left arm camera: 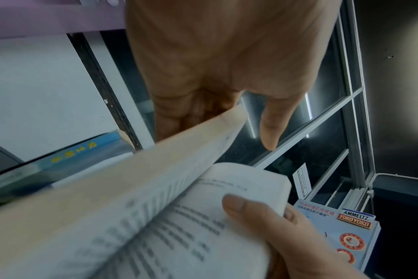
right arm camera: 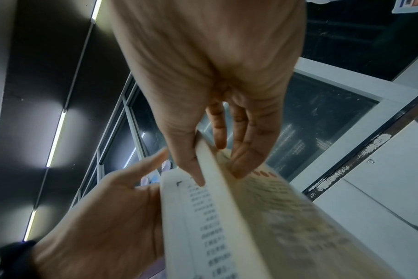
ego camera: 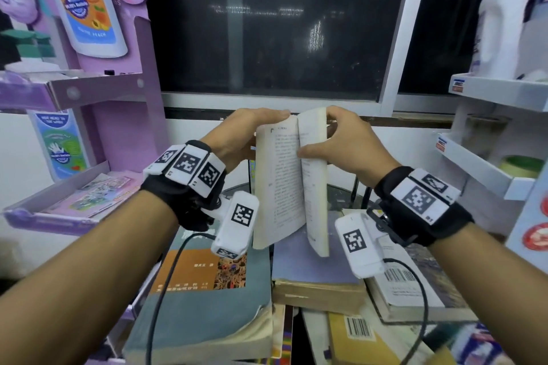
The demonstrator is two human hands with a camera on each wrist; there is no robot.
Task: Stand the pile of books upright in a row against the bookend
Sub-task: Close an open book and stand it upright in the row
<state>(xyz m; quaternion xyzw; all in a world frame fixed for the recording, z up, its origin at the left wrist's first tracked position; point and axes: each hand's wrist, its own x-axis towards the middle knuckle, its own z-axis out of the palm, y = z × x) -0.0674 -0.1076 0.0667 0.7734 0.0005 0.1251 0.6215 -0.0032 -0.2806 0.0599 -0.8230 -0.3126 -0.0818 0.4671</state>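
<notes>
Left hand (ego camera: 237, 139) curled round the left half of the book (ego camera: 292, 178), fingers over its top edge. Book open mid-air, long axis near vertical, spine away from the camera — above the pile (ego camera: 267, 290) lying flat on the surface. Right hand (ego camera: 344, 148) pinching the right half, thumb on the page, fingers behind the cover. Both hands equally near. Probably needs closing before standing it. Bookend not clearly seen.
</notes>
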